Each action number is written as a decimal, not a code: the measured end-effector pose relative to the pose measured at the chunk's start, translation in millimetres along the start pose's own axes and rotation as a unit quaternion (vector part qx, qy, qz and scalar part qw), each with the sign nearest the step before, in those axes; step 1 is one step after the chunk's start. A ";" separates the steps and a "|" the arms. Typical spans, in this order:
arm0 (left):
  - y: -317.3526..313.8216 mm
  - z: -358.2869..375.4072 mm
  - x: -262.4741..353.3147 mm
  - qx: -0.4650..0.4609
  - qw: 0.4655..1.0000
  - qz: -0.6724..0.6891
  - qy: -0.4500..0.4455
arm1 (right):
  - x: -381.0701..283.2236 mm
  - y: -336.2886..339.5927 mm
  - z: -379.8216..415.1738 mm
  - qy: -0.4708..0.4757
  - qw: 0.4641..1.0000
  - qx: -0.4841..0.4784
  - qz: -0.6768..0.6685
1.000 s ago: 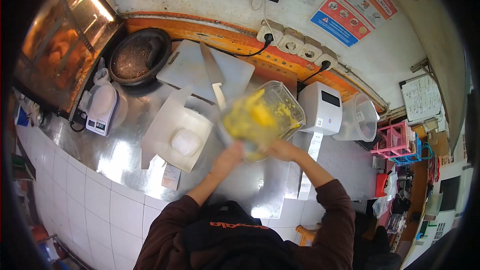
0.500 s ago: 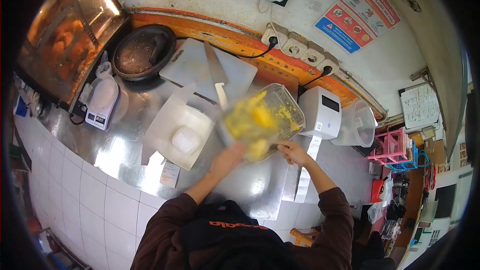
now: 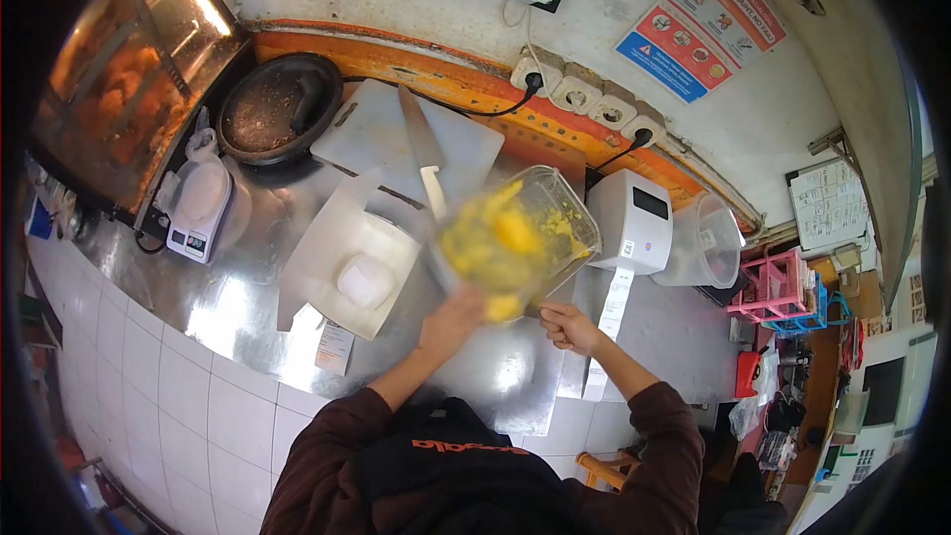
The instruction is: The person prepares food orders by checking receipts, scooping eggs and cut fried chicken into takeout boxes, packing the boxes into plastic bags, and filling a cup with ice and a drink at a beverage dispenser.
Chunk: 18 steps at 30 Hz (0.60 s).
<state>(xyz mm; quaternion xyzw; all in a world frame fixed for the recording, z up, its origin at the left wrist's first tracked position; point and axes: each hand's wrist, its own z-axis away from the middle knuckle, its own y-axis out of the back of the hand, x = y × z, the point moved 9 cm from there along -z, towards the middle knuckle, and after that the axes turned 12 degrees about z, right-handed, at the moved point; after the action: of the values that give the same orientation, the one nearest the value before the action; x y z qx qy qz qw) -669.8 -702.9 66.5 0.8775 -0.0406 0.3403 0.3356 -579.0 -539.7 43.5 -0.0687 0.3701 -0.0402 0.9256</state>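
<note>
L hand grips the tilted clear tub of yellow food from below, held above the steel counter near the printer. R hand is just under the tub's rim, fingers curled, prob. pinching something dark; can't tell what. Wall sign reads "NO COMPLAINT, NO PAY". Knife lies on the board.

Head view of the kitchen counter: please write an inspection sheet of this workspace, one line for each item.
Surface: steel counter, shiny, slips of paper lying on it.
Job's things: clear tub of yellow food, tilted, lifted off the counter.
Clutter: cutting board with knife, scale, dark pan, white tray.
Grippers: left hand holds the tub; right hand just below its edge, contact unclear.
Cables: black cords into wall sockets.
Surroundings: receipt printer, empty bucket, warmer cabinet.
</note>
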 end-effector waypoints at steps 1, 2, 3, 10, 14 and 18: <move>-0.3 -0.1 1.9 -0.004 1.000 -0.017 -0.010 | 3.2 -0.6 -0.2 -0.001 1.000 0.000 -0.001; -1.0 -0.3 4.1 -0.009 0.999 -0.033 -0.021 | 8.2 -4.5 -1.3 -0.009 0.997 -0.016 -0.070; 2.4 -3.3 8.1 -0.011 0.999 -0.032 -0.022 | 13.5 -8.1 -2.2 -0.017 0.990 -0.031 -0.140; 15.0 -21.9 17.3 -0.036 0.999 -0.005 0.008 | 43.3 -7.3 -17.9 0.002 0.951 -0.054 -0.304; 37.3 -53.7 38.6 0.005 0.999 0.028 0.022 | 33.2 2.7 3.6 0.034 0.959 0.018 -0.282; 0.7 -70.5 43.8 -0.074 0.996 0.011 0.054 | 20.7 22.9 12.2 0.076 0.964 0.103 -0.234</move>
<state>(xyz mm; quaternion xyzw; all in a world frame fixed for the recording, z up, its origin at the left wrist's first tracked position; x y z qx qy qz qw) -676.6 -653.1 132.5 0.8299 -0.0576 0.3868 0.3978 -555.0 -518.4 34.5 -0.0548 0.4067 -0.2986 0.8616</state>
